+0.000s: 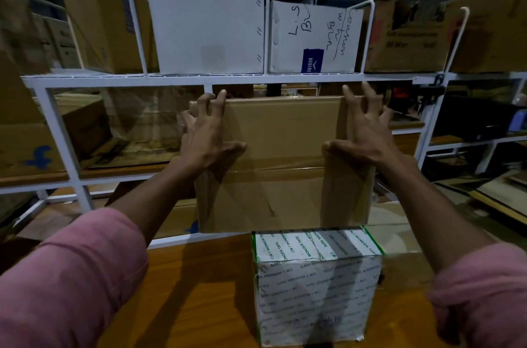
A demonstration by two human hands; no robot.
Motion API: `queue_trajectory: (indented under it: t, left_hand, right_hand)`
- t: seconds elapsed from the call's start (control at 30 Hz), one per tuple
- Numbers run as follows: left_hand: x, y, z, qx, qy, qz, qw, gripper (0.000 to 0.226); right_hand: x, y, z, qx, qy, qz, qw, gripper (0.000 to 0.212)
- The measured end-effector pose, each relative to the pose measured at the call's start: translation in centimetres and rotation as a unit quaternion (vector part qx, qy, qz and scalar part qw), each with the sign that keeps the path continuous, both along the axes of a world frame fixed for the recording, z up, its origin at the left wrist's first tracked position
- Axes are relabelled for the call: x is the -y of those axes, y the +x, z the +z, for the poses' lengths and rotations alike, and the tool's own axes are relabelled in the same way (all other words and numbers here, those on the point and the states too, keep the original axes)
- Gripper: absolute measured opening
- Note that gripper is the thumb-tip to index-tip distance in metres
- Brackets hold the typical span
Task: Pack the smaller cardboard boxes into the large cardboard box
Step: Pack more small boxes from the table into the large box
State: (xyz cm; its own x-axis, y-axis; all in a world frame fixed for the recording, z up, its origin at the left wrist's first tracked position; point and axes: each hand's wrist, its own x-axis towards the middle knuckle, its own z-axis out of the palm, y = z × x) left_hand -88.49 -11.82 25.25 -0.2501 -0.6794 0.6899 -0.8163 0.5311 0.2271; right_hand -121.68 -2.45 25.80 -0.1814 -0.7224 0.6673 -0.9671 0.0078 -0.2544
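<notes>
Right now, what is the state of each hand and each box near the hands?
left hand: gripping the brown box's left edge
right hand: gripping its right edge
brown cardboard box: taped shut, held up
tape-wrapped box: closed, resting on the wooden table

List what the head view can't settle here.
- Large box: not identifiable.
- Brown box: underside and far face hidden by its own body.
- Taped white box: contents sealed.
- Lower shelf stock: dark, blurred.
- Left hand, right hand: palms hidden.

A taped box (316,285) sits on the table (199,290), before a cardboard box (285,165).
</notes>
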Motion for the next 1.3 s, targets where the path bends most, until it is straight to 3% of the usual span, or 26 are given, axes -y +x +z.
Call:
queue_trajectory:
  t: [0.33, 0.5, 0.63, 0.73, 0.97, 1.13, 1.3]
  left_hand:
    - [-3.2, 2.0, -3.1, -0.027, -0.123, -0.015, 0.992, 0.089]
    - [-4.5, 2.8, -3.9, -0.050, -0.176, -0.048, 0.982, 0.085]
    - [-6.3, 4.2, -4.6, -0.087, -0.197, -0.057, 0.975, 0.080]
    - [-7.8, 4.9, -7.1, -0.103, -0.176, -0.065, 0.977, 0.066]
    - [-12.9, 4.4, -9.9, -0.177, -0.121, -0.041, 0.976, 0.035]
    - [-14.8, 6.1, -10.7, -0.183, -0.085, -0.045, 0.979, 0.039]
    - [-15.9, 7.2, -12.0, -0.120, -0.042, -0.057, 0.990, 0.078]
  right_hand:
    - [-2.5, 0.0, -3.1, 0.019, -0.212, 0.045, 0.976, 0.069]
    - [-5.1, 0.9, -4.3, 0.022, -0.268, 0.033, 0.963, 0.079]
    - [-6.9, 2.8, -5.0, -0.015, -0.312, 0.002, 0.950, 0.064]
    - [-8.3, 4.2, -7.3, -0.007, -0.299, -0.021, 0.954, 0.053]
    - [-13.8, 6.6, -10.0, 0.115, -0.235, -0.064, 0.963, 0.044]
    - [-16.1, 6.5, -11.6, 0.116, -0.174, -0.166, 0.964, 0.045]
    - [-17.7, 7.7, -13.7, 0.145, -0.113, -0.148, 0.972, 0.035]
